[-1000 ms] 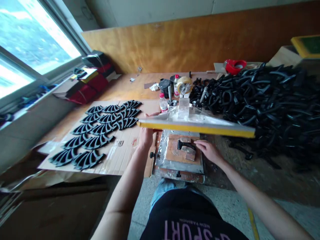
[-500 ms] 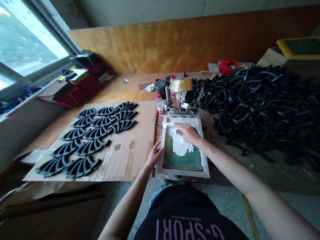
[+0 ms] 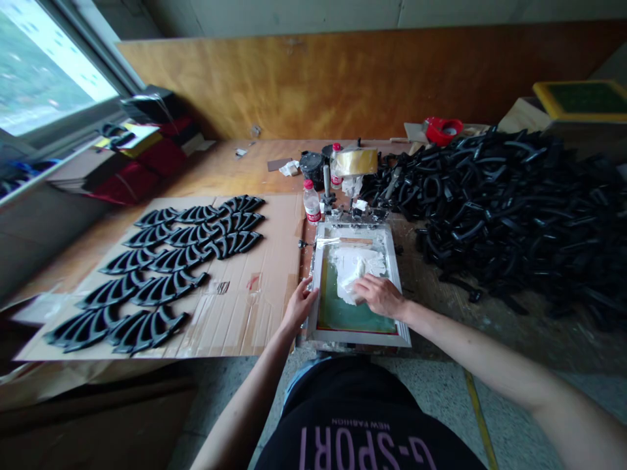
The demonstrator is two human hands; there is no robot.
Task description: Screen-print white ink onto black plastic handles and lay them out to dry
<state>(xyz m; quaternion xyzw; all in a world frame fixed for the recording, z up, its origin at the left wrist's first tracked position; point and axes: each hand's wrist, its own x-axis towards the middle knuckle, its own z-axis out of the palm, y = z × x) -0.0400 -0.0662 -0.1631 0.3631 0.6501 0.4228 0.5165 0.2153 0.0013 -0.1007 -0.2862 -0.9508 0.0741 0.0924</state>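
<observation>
Left hand (image 3: 300,303) loosely open at frame (image 3: 360,338); right hand (image 3: 379,296) curled over white paste (image 3: 347,264), grip unclear. Loose steadying could smear paste.

A window (image 3: 44,65) sits in the upper left corner, a wooden board (image 3: 294,88) spans the upper frame, and a red-capped bottle (image 3: 312,205) stands just above centre. Upper right: a red tape dispenser (image 3: 443,131) and a yellow-framed panel (image 3: 585,101).

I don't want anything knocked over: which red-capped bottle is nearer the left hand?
The front bottle, just beyond the frame at its far left corner, is nearer the left hand. The rear bottle stands farther back, beside the tape.
</observation>
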